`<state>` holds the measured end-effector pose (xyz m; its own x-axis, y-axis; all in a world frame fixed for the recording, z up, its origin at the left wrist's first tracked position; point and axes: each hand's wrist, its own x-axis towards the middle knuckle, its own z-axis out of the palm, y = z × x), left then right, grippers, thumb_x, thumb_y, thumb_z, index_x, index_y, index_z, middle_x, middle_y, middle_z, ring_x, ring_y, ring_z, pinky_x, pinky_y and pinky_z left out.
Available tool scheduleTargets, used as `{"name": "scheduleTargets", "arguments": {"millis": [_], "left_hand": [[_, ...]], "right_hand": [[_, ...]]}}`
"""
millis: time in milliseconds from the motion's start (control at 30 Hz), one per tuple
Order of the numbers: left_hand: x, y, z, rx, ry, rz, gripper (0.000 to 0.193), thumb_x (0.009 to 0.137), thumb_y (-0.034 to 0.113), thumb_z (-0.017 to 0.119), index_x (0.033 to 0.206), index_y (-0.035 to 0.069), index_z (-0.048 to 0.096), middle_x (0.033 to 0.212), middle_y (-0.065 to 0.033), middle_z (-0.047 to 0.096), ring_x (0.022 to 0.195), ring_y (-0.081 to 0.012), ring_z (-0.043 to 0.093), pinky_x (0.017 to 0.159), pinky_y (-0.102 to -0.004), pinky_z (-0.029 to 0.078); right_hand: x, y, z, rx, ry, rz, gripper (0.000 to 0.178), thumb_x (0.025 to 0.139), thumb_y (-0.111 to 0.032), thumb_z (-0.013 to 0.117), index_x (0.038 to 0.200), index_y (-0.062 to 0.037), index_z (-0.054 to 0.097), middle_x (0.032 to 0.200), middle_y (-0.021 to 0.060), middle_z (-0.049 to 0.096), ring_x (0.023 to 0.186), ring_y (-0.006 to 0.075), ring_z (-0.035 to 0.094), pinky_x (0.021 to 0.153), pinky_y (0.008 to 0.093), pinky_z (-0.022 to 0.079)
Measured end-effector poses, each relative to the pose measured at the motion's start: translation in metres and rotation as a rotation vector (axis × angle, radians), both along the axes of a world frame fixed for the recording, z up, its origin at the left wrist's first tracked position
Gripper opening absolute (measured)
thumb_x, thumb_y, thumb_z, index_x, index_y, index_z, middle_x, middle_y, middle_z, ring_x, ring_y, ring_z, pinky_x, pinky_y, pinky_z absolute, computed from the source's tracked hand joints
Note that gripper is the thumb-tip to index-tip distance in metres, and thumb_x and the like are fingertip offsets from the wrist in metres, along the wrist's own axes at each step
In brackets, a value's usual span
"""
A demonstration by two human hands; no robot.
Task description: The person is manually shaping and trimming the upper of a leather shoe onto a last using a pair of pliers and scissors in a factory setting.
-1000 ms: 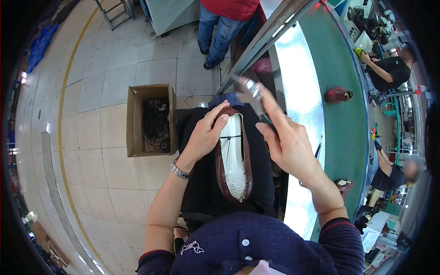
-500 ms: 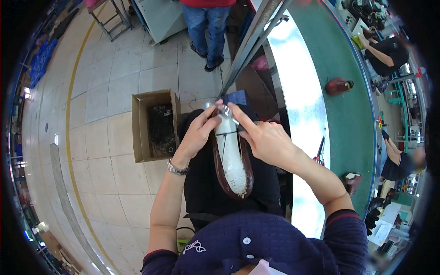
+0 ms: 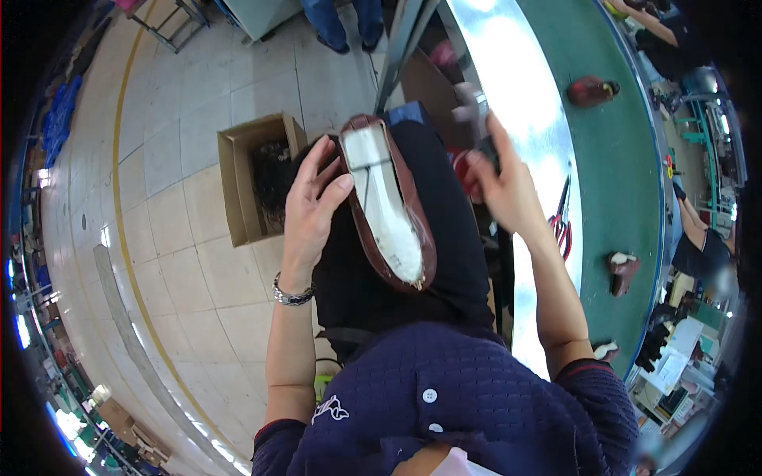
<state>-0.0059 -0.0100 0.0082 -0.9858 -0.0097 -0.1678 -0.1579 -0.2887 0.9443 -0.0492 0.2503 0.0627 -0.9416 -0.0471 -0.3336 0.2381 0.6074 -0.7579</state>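
Observation:
Sole up across my lap lies a dark red leather shoe (image 3: 413, 170), its upper wrapped round a white last or insole (image 3: 389, 210) crossed by a dark band. My left hand (image 3: 311, 202) is open beside it, fingers apart and thumb near the shoe's left edge; whether it touches cannot be made out. Off to the right of the shoe, my right hand (image 3: 508, 184) is closed round a tool with a grey metal head (image 3: 470, 107) and a dark handle. Motion blurs this tool, so its exact kind does not show.
A cardboard box (image 3: 228, 186) with dark scraps stands on the floor at left. At right, red-handled scissors (image 3: 561, 230) lie on a shiny metal ledge (image 3: 548, 119) beside a green belt (image 3: 611, 174) carrying several shoes. A metal post (image 3: 394, 55) rises ahead; a person's legs (image 3: 343, 20) are beyond.
My right hand has moved right, away from the shoe, with the metal-headed tool. My left hand has let go of the heel end and opened. The shoe appears higher in the picture.

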Motion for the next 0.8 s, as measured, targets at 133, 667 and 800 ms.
{"name": "scheduleTargets", "arguments": {"millis": [133, 667, 800], "left_hand": [[0.021, 0.012, 0.004, -0.088, -0.007, -0.064, 0.081, 0.087, 0.025, 0.073, 0.148, -0.003, 0.027, 0.144, -0.0183, 0.04, 0.126, -0.0264, 0.049, 0.102, -0.0362, 0.044], [0.048, 0.041, 0.014, -1.24, 0.142, 0.117, 0.043, 0.097, 0.032, 0.057, 0.068, 0.002, 0.048, 0.056, -0.0132, 0.048, 0.05, -0.0315, 0.049, 0.048, -0.0408, 0.036], [0.05, 0.031, 0.009, -1.006, 0.164, 0.055, 0.039, 0.101, 0.024, 0.05, 0.07, 0.0, 0.047, 0.055, -0.0165, 0.044, 0.047, -0.0304, 0.045, 0.048, -0.0389, 0.033]], "right_hand": [[-0.013, 0.065, -0.057, 0.502, 0.075, -0.169, 0.066, 0.094, -0.022, 0.058, 0.151, -0.0125, 0.025, 0.112, 0.0292, 0.063, 0.099, 0.0417, 0.065, 0.086, 0.047, 0.052], [0.158, 0.231, -0.131, 0.688, 0.151, -0.57, 0.044, 0.084, -0.032, 0.073, 0.11, 0.0014, 0.062, 0.077, 0.0108, 0.066, 0.068, 0.0214, 0.064, 0.067, 0.0346, 0.051], [0.15, 0.223, -0.095, -0.112, -0.134, -0.748, 0.035, 0.09, -0.021, 0.068, 0.112, 0.0053, 0.059, 0.077, 0.0039, 0.061, 0.064, 0.0102, 0.057, 0.054, 0.0233, 0.044]]}}
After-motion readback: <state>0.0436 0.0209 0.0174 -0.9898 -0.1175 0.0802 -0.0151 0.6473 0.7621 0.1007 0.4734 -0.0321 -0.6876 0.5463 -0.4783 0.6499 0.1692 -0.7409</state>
